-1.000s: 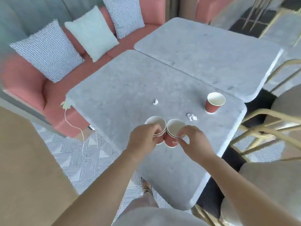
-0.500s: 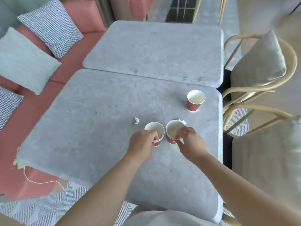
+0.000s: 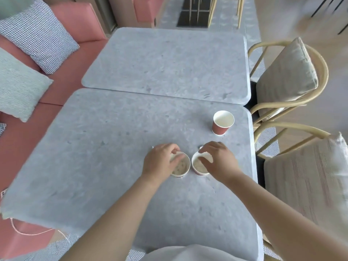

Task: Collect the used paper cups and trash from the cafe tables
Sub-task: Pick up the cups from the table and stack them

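Steady nine-o'clock red paper cup (image 3: 181,167) in gripping left hand (image 3: 161,165), then nest three-o'clock red paper cup (image 3: 196,166), pinched by right hand (image 3: 219,161), squarely inside.

Grey table (image 3: 90,151) with left cup (image 3: 181,167) just beside right cup (image 3: 196,166), third cup (image 3: 222,123) apart near its far right corner.
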A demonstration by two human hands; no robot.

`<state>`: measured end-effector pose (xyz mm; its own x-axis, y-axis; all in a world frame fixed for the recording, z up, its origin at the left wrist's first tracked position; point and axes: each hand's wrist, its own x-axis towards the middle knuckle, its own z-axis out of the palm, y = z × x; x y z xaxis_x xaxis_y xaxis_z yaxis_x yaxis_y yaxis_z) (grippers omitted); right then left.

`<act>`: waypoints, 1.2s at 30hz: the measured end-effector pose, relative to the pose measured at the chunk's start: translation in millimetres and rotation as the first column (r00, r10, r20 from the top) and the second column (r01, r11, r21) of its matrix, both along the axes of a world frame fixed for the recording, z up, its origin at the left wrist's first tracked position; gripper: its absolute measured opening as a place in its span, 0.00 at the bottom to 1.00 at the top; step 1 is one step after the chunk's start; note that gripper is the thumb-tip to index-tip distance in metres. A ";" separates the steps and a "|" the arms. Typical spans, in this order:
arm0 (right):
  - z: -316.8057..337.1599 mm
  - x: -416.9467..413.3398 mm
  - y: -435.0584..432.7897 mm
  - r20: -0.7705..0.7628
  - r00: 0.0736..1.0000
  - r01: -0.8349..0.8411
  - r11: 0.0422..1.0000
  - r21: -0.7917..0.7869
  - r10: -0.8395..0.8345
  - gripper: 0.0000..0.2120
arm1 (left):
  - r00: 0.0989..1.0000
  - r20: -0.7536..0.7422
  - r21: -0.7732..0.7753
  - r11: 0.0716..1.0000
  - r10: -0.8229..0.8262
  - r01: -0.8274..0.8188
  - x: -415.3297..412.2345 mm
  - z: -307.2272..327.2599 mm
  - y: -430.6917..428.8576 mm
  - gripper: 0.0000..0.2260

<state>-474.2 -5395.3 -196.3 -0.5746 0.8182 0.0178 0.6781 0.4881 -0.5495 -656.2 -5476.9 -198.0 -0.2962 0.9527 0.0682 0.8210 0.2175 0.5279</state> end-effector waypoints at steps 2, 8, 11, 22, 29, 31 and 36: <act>1.6 -0.9 11.8 -0.008 1.000 0.029 0.999 0.024 -0.029 0.07 | 0.999 0.027 0.013 0.999 0.035 -0.036 -10.4 -0.1 9.1 0.06; -10.7 -12.8 37.7 0.037 0.998 0.059 0.998 -0.004 -0.059 0.07 | 0.996 0.031 -0.108 0.991 0.080 -0.076 -43.6 -21.4 24.3 0.04; -22.3 -21.1 49.7 0.081 0.995 0.065 0.996 -0.055 -0.061 0.08 | 0.997 0.024 -0.197 0.978 0.078 -0.072 -58.3 -34.7 29.0 0.05; -49.9 -26.0 90.7 0.089 0.988 0.140 0.969 -0.204 -0.124 0.08 | 0.999 0.016 -0.404 0.914 0.029 -0.020 -79.7 -68.8 47.0 0.10; -63.0 -18.2 93.2 0.217 0.973 0.142 0.939 -0.312 -0.075 0.10 | 0.995 0.083 -0.410 0.912 0.060 -0.020 -73.0 -88.1 47.2 0.08; -64.5 -17.7 92.4 0.233 0.972 0.121 0.930 -0.346 -0.040 0.11 | 0.995 0.100 -0.396 0.918 0.027 0.014 -70.8 -87.9 49.6 0.07; -73.2 -18.4 89.5 0.252 0.967 0.063 0.915 -0.399 0.043 0.11 | 0.982 0.189 -0.290 0.955 0.000 0.056 -63.5 -73.3 53.5 0.05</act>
<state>-492.6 -5305.8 -269.6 -0.5085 0.7308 -0.4553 0.8223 0.2554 -0.5084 -719.7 -5423.4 -271.3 -0.2496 0.9305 -0.2680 0.7230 0.3632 0.5877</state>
